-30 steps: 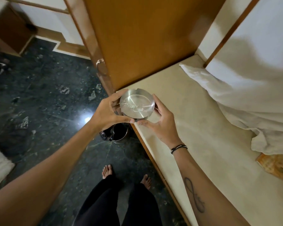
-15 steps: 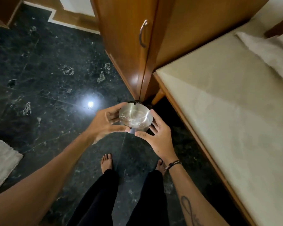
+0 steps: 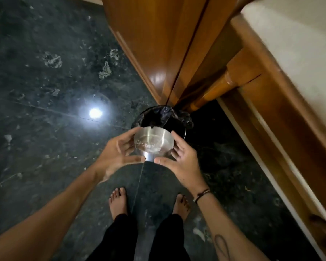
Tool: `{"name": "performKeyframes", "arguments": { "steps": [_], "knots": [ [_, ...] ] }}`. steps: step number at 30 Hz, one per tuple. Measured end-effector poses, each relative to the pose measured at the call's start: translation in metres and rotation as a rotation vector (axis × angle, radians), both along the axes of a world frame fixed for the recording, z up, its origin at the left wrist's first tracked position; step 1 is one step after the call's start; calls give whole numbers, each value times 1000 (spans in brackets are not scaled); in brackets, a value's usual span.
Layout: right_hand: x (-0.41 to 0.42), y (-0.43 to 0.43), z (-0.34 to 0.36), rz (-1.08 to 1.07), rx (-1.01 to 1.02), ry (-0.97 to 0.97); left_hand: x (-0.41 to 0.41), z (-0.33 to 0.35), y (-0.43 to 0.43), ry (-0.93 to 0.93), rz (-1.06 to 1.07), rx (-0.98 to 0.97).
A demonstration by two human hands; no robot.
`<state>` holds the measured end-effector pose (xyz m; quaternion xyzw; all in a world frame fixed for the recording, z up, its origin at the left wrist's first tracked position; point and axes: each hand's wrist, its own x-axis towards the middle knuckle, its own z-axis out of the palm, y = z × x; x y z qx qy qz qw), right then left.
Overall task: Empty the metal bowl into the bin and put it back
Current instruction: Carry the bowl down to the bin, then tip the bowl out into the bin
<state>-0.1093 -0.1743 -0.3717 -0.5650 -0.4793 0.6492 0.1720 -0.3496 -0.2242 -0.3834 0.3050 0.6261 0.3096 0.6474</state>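
A round metal bowl (image 3: pixel 153 143) with pale ash-like residue inside is held between both hands, tilted slightly toward me. My left hand (image 3: pixel 119 153) grips its left side, thumb under the near rim. My right hand (image 3: pixel 181 161) grips its right side. Just beyond and below the bowl stands a small bin (image 3: pixel 166 119) lined with a black bag, on the floor at the corner of the wooden cabinet. The bowl hides the bin's near rim.
Dark marble floor (image 3: pixel 45 110) with a bright lamp reflection. A wooden cabinet (image 3: pixel 158 44) rises behind the bin. The bed (image 3: pixel 299 53) with its wooden frame runs along the right. My bare feet (image 3: pixel 119 202) stand below the hands.
The bowl has come off the bed surface and moved down and left, and now hovers at the bin. My view has tilted down toward the floor.
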Motion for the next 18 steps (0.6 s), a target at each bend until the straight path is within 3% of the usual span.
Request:
{"name": "performKeyframes", "arguments": {
  "steps": [9, 18],
  "knots": [
    [-31, 72, -66, 73, -13, -110, -14, -63, 46, -96, 146, -136],
    [-43, 96, -84, -72, -176, -195, 3, -89, 69, 90, 125, -55]
  ]
}}
